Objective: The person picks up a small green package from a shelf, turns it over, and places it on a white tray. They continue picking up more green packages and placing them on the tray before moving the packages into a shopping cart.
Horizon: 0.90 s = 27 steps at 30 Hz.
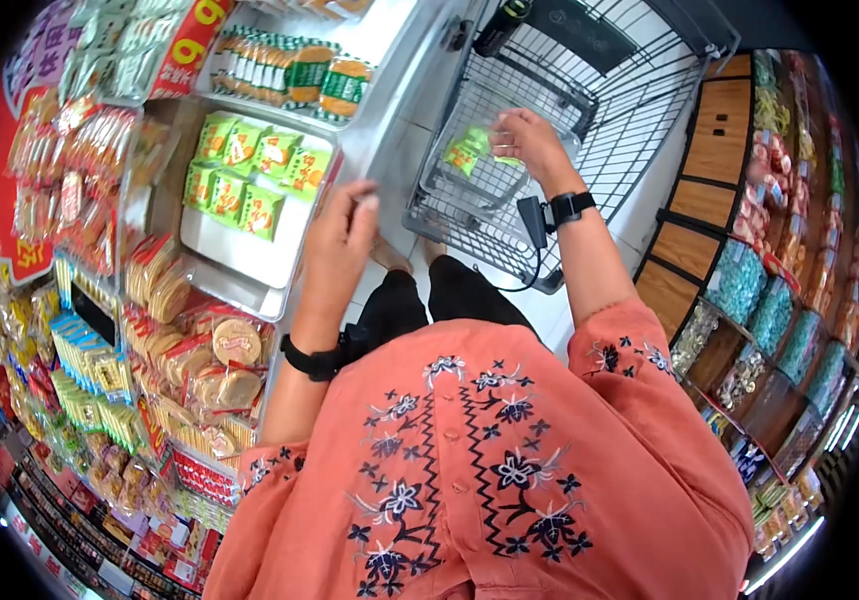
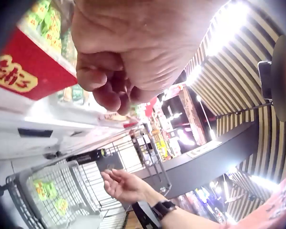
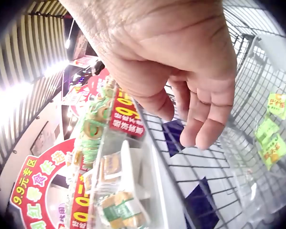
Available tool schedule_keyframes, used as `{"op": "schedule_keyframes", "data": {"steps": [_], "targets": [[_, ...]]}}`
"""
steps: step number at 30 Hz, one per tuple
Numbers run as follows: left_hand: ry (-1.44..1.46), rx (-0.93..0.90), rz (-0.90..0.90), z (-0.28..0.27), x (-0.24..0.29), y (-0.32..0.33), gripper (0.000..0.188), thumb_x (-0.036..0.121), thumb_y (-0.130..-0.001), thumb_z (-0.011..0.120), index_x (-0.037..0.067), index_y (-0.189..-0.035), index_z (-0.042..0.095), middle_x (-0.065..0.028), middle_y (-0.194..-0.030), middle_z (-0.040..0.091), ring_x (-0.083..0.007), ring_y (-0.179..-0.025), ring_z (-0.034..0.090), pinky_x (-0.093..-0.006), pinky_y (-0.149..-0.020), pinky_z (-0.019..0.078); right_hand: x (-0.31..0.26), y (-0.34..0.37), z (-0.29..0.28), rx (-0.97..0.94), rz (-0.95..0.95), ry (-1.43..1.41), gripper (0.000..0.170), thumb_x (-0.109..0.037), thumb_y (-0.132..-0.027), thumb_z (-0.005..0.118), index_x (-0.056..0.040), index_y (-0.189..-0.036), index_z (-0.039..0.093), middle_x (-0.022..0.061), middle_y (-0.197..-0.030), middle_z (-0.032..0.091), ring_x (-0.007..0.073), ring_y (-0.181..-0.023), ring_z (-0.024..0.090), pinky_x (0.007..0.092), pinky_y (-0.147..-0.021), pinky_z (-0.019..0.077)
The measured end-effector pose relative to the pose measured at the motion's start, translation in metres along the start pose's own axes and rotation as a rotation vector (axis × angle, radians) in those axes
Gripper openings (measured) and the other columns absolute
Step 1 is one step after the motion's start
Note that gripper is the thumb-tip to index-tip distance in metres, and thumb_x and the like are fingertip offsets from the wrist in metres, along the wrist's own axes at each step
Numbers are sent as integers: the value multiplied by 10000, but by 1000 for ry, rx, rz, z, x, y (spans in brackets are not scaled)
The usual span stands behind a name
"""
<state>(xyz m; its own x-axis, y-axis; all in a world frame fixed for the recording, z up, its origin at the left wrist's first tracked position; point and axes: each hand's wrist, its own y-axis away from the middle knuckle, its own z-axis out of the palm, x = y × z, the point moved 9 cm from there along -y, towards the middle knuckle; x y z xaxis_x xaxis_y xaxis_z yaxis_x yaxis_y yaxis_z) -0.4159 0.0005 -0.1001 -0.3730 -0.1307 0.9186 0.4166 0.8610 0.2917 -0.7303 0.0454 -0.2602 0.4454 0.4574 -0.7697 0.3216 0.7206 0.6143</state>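
My right hand is over the shopping cart, its fingers loosely bent with nothing held. Below it, several small green snack packets lie in the cart; the right wrist view shows the green packets on the cart's bottom, apart from the fingers. My left hand hangs by the edge of the display stand, fingers loosely curled and holding nothing in the left wrist view. Beside it, a white tray carries two rows of matching green packets.
Bagged round crackers hang on the stand at the left. Packs of orange-brown snacks fill the tray behind. A black bottle-like object sits at the cart's far corner. Wooden bins with bagged goods line the right.
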Motion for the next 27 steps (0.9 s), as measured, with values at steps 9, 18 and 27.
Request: {"op": "schedule_keyframes", "data": {"steps": [9, 18, 27], "targets": [[-15, -279, -282, 82, -73, -2, 247, 167, -989, 566, 21, -1182, 615, -19, -836, 628, -70, -719, 570, -233, -618, 475, 142, -91, -111, 163, 316, 155, 352, -106, -896, 577, -2, -1228, 522, 145, -1014, 608, 260, -798, 692, 389, -575, 604], [42, -319, -480, 111, -132, 8, 260, 180, -976, 595, 13, -1174, 622, -8, -810, 615, -67, -692, 547, -225, -621, 448, 194, -135, -159, 341, 316, 450, 690, -143, -855, 663, 75, -1427, 343, 230, -1126, 626, 265, -756, 715, 355, -533, 596], [76, -334, -561, 127, -153, 8, 280, 194, -989, 584, 10, -1199, 609, 8, -822, 584, -69, -753, 558, -228, -649, 465, 216, -177, -169, 505, 58, 980, 585, -232, -783, 767, 103, -1173, 485, 202, -896, 677, 225, -644, 692, 341, -456, 568]]}}
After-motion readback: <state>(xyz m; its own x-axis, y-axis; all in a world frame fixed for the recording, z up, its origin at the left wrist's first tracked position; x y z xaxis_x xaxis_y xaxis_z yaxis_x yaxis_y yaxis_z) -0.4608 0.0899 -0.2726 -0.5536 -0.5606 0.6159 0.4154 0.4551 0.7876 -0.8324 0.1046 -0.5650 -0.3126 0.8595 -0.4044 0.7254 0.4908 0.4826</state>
